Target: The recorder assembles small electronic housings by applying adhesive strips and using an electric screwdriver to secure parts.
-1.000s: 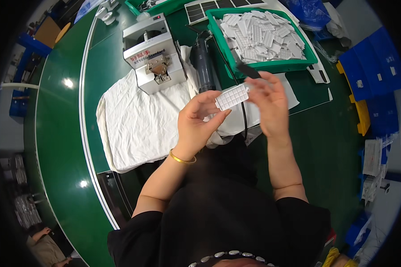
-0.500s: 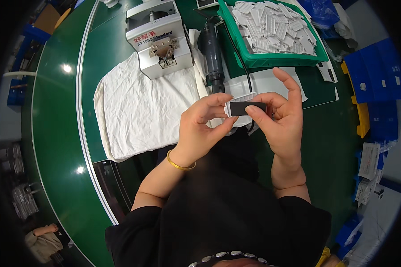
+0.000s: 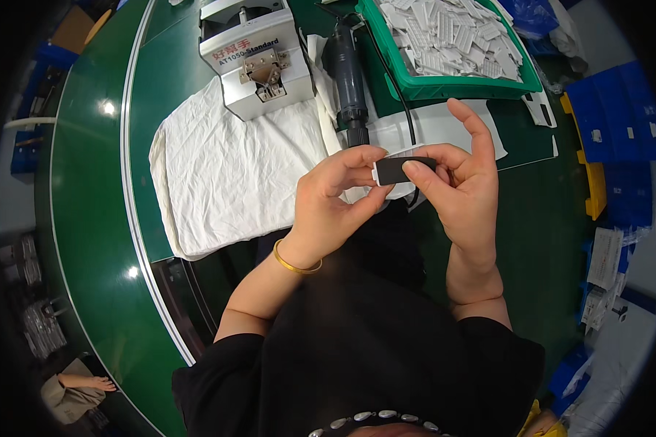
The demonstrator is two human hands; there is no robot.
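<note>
Both hands meet in front of my chest over a small oblong assembly. My left hand (image 3: 335,193) pinches the left end of a white plastic piece (image 3: 408,153) between thumb and fingertips. A flat dark grey rectangular piece (image 3: 392,170) lies along that white piece and covers most of its near face. My right hand (image 3: 465,182) presses its thumb on the dark piece's right part, fingers behind it and one finger raised. How the two pieces join underneath is hidden by my fingers.
Beyond my hands lie a dark electric screwdriver (image 3: 348,80) with its cable and a white cloth (image 3: 233,167). A silver screw feeder (image 3: 259,91) stands behind the cloth. A green bin (image 3: 459,89) holds several white plastic parts. Another person's hand (image 3: 98,382) rests at lower left.
The dark piece has tilted a little and its right end sits slightly higher. My view has shifted, so the bench things appear higher. The other person's hand has moved right.
</note>
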